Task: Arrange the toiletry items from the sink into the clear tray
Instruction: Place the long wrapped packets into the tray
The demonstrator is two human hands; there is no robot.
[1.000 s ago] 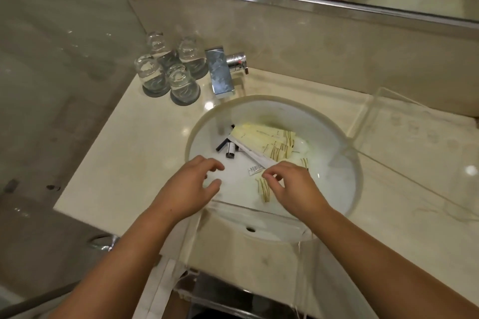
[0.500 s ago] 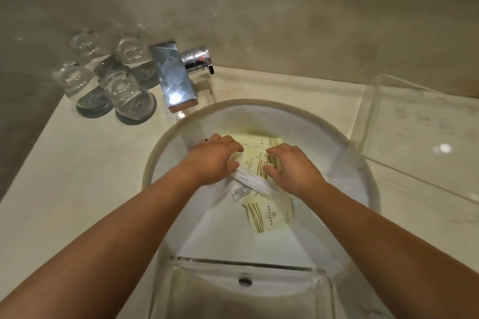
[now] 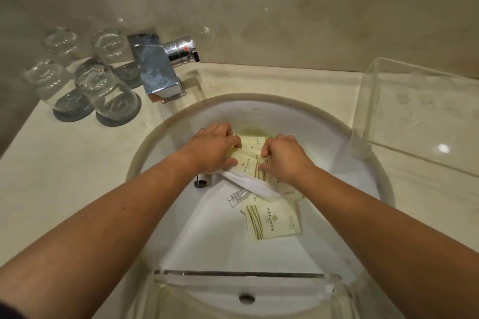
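Inside sink [image 3: 298, 116], both hands [image 3: 213, 146] [image 3: 283, 159] apparently gripping cream, gold-striped packets [image 3: 252, 163].

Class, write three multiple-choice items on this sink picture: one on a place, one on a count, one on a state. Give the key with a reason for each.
1. Where does the loose packet lie?
A. in the tray
B. in the sink
C. by the glasses

2. How many glasses stand left of the tap?
A. two
B. four
C. six

3. What are the hands doing?
A. both gripping packets
B. both resting on the counter
C. one turning the tap

Key:
1 B, it lies on the white sink bowl, nearer than the hands.
2 B, four upturned glasses show there.
3 A, left hand and right hand close on the packet pile.
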